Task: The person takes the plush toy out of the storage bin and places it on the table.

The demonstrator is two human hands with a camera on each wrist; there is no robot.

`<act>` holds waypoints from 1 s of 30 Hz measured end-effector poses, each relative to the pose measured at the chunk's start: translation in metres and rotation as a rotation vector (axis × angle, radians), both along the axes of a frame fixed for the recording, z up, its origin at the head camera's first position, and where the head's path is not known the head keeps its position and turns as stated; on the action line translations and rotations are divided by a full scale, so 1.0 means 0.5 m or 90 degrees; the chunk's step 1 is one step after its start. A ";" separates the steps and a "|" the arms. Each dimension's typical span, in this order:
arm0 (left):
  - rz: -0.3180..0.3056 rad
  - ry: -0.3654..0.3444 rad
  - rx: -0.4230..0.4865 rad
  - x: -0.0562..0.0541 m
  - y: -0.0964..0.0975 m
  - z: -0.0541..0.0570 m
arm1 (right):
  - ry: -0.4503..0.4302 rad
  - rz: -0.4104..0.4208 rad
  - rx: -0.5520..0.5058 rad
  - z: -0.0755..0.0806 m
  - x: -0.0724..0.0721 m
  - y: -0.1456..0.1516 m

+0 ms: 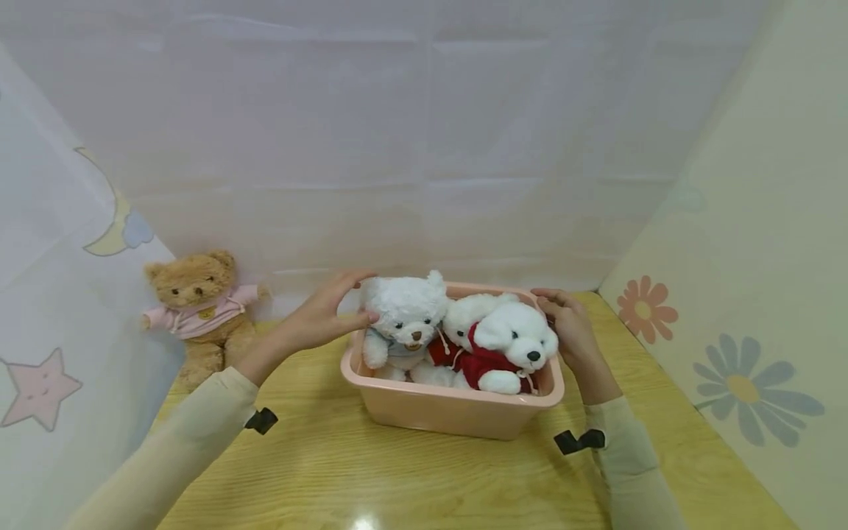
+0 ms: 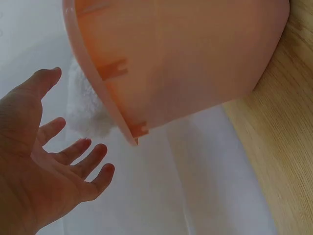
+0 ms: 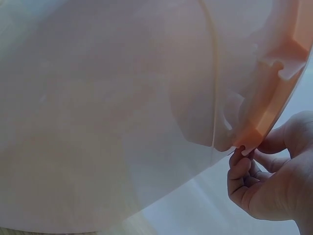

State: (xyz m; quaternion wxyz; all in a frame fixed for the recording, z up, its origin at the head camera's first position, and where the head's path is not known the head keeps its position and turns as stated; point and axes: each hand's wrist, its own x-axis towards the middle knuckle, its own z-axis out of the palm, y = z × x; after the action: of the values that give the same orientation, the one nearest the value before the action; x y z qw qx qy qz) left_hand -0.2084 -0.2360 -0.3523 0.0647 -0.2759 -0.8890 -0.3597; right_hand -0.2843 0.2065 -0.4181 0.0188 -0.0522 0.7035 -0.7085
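A pink plastic basin point(image 1: 444, 414) stands on the table with white plush toys in it. On its left sits a white teddy bear point(image 1: 405, 302) in a bluish top. At the right a white plush dog point(image 1: 517, 331) in a red hoodie leans over another white plush toy point(image 1: 464, 313), partly hidden. My left hand point(image 1: 324, 313) is beside the white bear's head; the left wrist view shows its fingers point(image 2: 83, 169) spread, outside the basin's rim point(image 2: 93, 73). At the back right corner, my right hand point(image 3: 281, 176) pinches the rim between thumb and fingers.
A brown teddy bear point(image 1: 215, 342) in a pink hoodie sits at the left against the wall panel. The wooden table point(image 1: 371, 478) meets a white backdrop point(image 1: 424, 147) behind, with printed side panels at left and right point(image 1: 748, 309).
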 end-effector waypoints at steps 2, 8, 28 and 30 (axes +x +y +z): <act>-0.015 -0.010 -0.008 -0.010 0.015 -0.006 | 0.000 0.002 -0.002 -0.002 -0.001 0.000; -0.032 -0.010 -0.020 -0.036 0.045 -0.019 | 0.007 0.001 0.003 -0.006 -0.004 -0.003; -0.023 0.009 0.006 -0.062 0.088 -0.054 | 0.029 -0.002 0.004 -0.006 -0.001 -0.004; -0.017 0.021 0.019 -0.061 0.096 -0.061 | 0.031 -0.006 0.000 -0.008 -0.001 -0.004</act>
State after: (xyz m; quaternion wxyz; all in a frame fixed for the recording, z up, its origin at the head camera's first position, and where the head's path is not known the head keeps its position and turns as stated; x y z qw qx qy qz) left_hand -0.2391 -0.1882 -0.3826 0.0786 -0.2931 -0.8785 -0.3690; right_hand -0.2848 0.2047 -0.4221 -0.0016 -0.0659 0.7041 -0.7070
